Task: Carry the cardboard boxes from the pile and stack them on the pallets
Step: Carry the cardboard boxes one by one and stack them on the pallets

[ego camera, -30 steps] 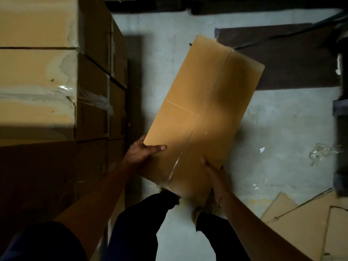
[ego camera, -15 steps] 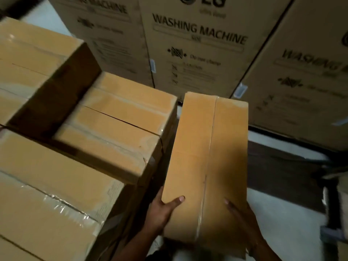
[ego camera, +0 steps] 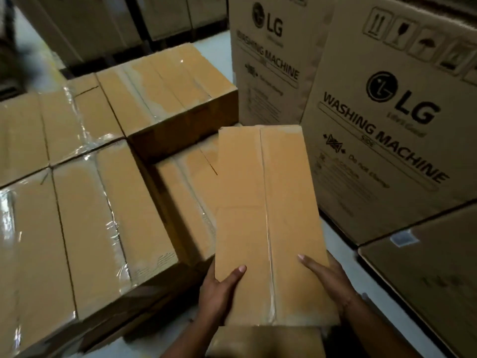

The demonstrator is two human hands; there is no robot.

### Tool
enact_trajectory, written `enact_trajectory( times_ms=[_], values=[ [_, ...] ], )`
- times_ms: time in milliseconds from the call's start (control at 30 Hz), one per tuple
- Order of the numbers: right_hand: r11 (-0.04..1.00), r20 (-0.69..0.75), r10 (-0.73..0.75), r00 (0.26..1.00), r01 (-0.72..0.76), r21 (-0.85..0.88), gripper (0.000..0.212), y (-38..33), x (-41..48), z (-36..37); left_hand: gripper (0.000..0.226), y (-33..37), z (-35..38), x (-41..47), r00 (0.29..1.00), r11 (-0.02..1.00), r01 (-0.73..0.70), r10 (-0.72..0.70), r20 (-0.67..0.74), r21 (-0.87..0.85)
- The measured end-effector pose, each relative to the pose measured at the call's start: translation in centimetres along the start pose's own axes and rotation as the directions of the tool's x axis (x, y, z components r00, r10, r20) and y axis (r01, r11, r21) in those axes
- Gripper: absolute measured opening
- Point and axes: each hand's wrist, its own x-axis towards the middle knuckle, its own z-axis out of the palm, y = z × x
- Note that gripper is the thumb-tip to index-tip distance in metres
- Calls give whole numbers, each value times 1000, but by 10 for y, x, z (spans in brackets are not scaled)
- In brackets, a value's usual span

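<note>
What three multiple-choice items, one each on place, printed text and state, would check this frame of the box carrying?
1. Where is the carried box relative to the stacked taped boxes?
A. To their right
B. To their left
C. Under them

2. What is printed on the large carton on the right?
A. Refrigerator
B. Washing machine
C. Television

3. How is the carried box held?
A. One hand only
B. Resting on the floor
C. Both hands at its near end

Answers:
1. A: the stack fills the left of the view and the carried box is right of it.
2. B: "LG WASHING MACHINE" reads on the carton's side.
3. C: the left hand and right hand each take a grip on a near corner, thumbs on its top face.
</note>
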Motion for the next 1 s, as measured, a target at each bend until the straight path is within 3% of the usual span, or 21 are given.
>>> enact_trajectory(
  times_ms=[167, 300, 400, 500, 633, 833, 1000],
  values=[
    [993, 188, -59, 980, 77, -89, 61, -57, 57, 30, 75, 9, -3, 18, 987, 988, 22, -46, -153, -154],
    [983, 268, -47, 962, 91, -157, 58, -82, 111, 66, 75, 13, -11, 54, 972, 973, 25, -77, -220, -228],
    [971, 305, -41, 952, 110, -213, 74, -91, 157, 96, 80, 10, -16, 91, 963, 973, 27, -87, -254, -228],
    [955, 334, -39, 942, 134, -265, 77, -97, 190, 120, 85, 4, -22, 123, 953, 975, 9, -75, -294, -220],
    [934, 296, -24, 955, 127, -334, 105, -99, 222, 129, 72, 5, -22, 144, 953, 973, -3, -66, -294, -229],
    [914, 228, 8, 974, 85, -396, 118, -81, 241, 123, 71, 8, -23, 144, 951, 968, 14, -90, -295, -251],
    [913, 241, 1, 971, 98, -395, 115, -92, 227, 125, 75, 10, -25, 142, 960, 967, 29, -98, -263, -253]
  ],
)
